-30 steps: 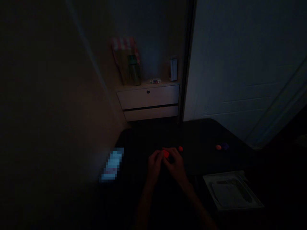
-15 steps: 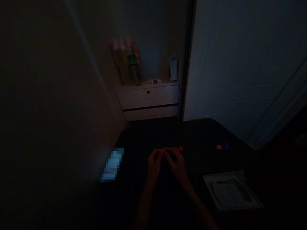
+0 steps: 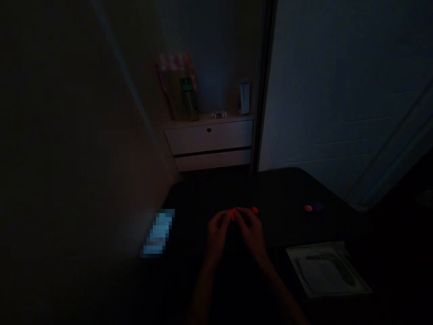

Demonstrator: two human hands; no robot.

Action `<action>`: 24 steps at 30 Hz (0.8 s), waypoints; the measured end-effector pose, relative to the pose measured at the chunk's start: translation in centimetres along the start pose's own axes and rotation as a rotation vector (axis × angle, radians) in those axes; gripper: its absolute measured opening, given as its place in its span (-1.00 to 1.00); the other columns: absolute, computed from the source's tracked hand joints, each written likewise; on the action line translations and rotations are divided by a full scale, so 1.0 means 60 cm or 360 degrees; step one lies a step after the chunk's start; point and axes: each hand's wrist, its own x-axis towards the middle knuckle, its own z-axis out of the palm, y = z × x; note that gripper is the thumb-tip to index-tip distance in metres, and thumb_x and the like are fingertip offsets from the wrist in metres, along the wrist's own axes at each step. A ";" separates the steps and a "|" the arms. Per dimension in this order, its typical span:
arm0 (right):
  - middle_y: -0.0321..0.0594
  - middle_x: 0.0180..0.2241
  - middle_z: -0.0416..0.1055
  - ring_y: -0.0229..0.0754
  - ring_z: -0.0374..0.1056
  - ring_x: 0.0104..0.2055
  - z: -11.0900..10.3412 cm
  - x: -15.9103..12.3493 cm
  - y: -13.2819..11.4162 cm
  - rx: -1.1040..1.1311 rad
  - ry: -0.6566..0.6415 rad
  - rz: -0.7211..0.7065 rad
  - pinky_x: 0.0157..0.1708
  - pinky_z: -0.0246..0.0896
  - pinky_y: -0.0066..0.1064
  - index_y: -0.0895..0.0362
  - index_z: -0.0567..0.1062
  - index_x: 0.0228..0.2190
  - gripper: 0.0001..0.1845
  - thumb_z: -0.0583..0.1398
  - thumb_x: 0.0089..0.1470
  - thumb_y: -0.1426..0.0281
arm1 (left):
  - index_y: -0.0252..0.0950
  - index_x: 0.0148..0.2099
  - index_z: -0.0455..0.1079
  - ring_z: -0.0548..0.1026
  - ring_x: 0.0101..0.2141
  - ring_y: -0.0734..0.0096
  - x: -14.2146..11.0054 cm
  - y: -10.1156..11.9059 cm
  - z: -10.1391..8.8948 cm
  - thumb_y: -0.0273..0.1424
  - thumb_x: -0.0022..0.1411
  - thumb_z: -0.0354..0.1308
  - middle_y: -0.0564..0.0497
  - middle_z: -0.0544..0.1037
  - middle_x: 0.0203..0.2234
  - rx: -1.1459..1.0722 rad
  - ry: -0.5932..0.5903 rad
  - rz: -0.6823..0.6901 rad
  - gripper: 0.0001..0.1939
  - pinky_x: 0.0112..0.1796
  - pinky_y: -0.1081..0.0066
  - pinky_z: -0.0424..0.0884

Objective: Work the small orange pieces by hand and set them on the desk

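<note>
Left hand and right hand pinch a red piece between closed fingertips. A red lump lies on the table, just beyond the right hand.

The head camera looks forward and steeply down from the near side of the table, close enough to take in the left hand and right hand low in mid-view, with the drawers farther off, facing it.
</note>
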 end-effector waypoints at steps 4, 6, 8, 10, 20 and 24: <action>-0.12 -0.19 0.59 -0.01 0.49 -0.12 -0.001 0.000 -0.001 -0.0011 -0.0007 0.0011 -0.08 0.36 -0.22 0.09 0.61 -0.20 -0.73 0.22 0.22 0.19 | -0.29 -0.11 0.58 0.55 -0.24 0.29 0.001 -0.003 0.000 -0.18 0.26 0.27 -0.08 0.64 -0.23 -0.0043 -0.0014 0.0000 -0.71 -0.25 0.40 0.45; -0.13 -0.19 0.59 -0.02 0.49 -0.13 -0.001 0.001 0.001 -0.0021 -0.0004 -0.0020 -0.07 0.34 -0.23 0.09 0.61 -0.20 -0.75 0.22 0.22 0.21 | -0.26 -0.05 0.56 0.56 -0.20 0.28 0.001 -0.005 0.000 -0.19 0.25 0.29 -0.09 0.63 -0.18 -0.0072 -0.0003 -0.0009 -0.69 -0.24 0.41 0.45; -0.14 -0.21 0.59 -0.03 0.49 -0.14 -0.002 0.001 0.002 -0.0018 -0.0006 -0.0034 -0.08 0.34 -0.24 0.09 0.62 -0.22 -0.75 0.22 0.21 0.21 | -0.25 0.00 0.54 0.56 -0.19 0.28 0.001 -0.005 0.000 -0.20 0.24 0.30 -0.10 0.63 -0.15 -0.0102 0.0006 -0.0016 -0.66 -0.24 0.41 0.45; -0.14 -0.22 0.59 -0.03 0.50 -0.15 -0.002 0.002 0.002 -0.0009 -0.0015 -0.0017 -0.09 0.34 -0.25 0.09 0.62 -0.24 -0.75 0.22 0.21 0.21 | -0.25 0.00 0.55 0.55 -0.19 0.27 0.000 -0.005 -0.001 -0.20 0.25 0.29 -0.11 0.63 -0.14 -0.0107 -0.0008 -0.0002 -0.66 -0.25 0.41 0.45; -0.14 -0.24 0.60 -0.02 0.50 -0.16 -0.004 0.004 -0.008 0.0057 -0.0068 0.0066 -0.10 0.34 -0.25 0.09 0.64 -0.27 -0.72 0.24 0.19 0.16 | -0.24 -0.04 0.57 0.53 -0.24 0.30 -0.003 0.003 -0.003 -0.20 0.30 0.23 -0.09 0.63 -0.15 -0.0022 -0.0062 0.0045 -0.72 -0.25 0.41 0.42; -0.14 -0.21 0.61 0.01 0.51 -0.13 -0.005 0.005 -0.015 0.0138 -0.0103 0.0134 -0.09 0.36 -0.23 0.07 0.64 -0.22 -0.69 0.29 0.13 0.13 | -0.25 -0.06 0.57 0.54 -0.19 0.26 -0.002 -0.001 -0.002 -0.20 0.30 0.23 -0.11 0.62 -0.14 -0.0070 -0.0035 0.0048 -0.72 -0.24 0.40 0.42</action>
